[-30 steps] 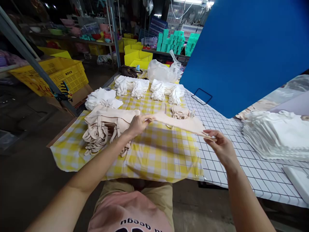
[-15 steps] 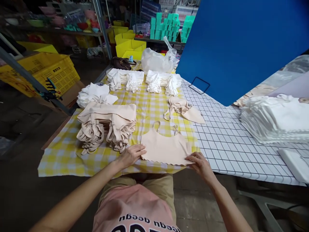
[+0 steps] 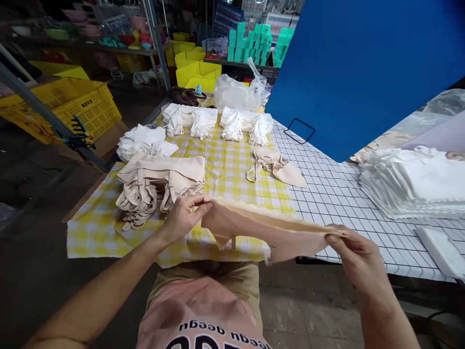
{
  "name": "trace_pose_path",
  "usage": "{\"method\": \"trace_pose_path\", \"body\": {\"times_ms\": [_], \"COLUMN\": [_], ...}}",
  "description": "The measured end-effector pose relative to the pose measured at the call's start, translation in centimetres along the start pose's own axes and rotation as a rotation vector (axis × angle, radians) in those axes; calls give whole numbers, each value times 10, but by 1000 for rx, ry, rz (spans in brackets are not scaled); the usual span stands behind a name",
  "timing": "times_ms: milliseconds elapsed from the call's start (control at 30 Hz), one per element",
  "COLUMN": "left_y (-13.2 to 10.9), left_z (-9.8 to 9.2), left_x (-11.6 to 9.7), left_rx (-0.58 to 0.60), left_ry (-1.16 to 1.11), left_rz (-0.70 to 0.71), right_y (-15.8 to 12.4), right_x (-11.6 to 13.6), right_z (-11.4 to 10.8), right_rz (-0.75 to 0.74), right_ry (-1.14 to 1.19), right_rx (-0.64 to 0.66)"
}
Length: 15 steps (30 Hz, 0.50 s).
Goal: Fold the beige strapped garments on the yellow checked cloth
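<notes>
A beige camisole top (image 3: pixel 265 231) hangs stretched between my two hands above the table's front edge, its hem up and its straps downward. My left hand (image 3: pixel 187 213) pinches one corner of the hem between thumb and fingers. The other corner is gripped by my right hand (image 3: pixel 358 252), out to the right. Just beyond my left hand stands a stack of folded beige camisoles (image 3: pixel 162 186) with straps dangling at the front. Another beige camisole (image 3: pixel 278 167) lies crumpled farther back on the yellow checked cloth (image 3: pixel 225 169).
White camisole stacks (image 3: pixel 191 118) and a plastic bag (image 3: pixel 238 92) sit at the back. A blue board (image 3: pixel 363 72) rises at right, behind a white garment pile (image 3: pixel 410 182) and a white flat object (image 3: pixel 439 252). A metal post (image 3: pixel 54 106) stands left.
The beige camisole was lying flat on the cloth with straps away from me. Both hands have lifted it and flipped it over, and my right hand has moved outward to the right.
</notes>
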<state>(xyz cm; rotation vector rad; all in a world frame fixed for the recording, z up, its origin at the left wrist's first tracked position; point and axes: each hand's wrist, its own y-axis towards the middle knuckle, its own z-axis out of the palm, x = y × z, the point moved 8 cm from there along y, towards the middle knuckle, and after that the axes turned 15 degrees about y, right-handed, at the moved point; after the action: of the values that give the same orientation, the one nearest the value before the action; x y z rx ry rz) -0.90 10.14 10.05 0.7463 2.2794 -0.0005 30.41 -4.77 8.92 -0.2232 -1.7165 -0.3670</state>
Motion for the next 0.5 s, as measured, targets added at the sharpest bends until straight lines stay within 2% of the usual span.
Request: {"method": "trace_pose_path", "body": {"times_ms": [33, 100, 200, 333, 400, 500], "left_y": [3, 10, 27, 52, 61, 69], "left_z": [-4, 2, 40, 92, 103, 108], "left_x": [-2, 3, 30, 70, 79, 80], "left_rx": [-1, 31, 119, 153, 133, 103], "left_ry": [-12, -26, 5, 147, 184, 187], "left_rz": [-9, -23, -87, -242, -282, -297], "right_y": [3, 14, 38, 65, 73, 78], "right_x": [4, -2, -38, -96, -114, -124], "right_z": [0, 4, 19, 31, 33, 34], "right_rz": [17, 86, 228, 336, 349, 331], "right_ry": [18, 31, -4, -131, -156, -183], "right_rx": [-3, 11, 48, -2, -16, -17]}}
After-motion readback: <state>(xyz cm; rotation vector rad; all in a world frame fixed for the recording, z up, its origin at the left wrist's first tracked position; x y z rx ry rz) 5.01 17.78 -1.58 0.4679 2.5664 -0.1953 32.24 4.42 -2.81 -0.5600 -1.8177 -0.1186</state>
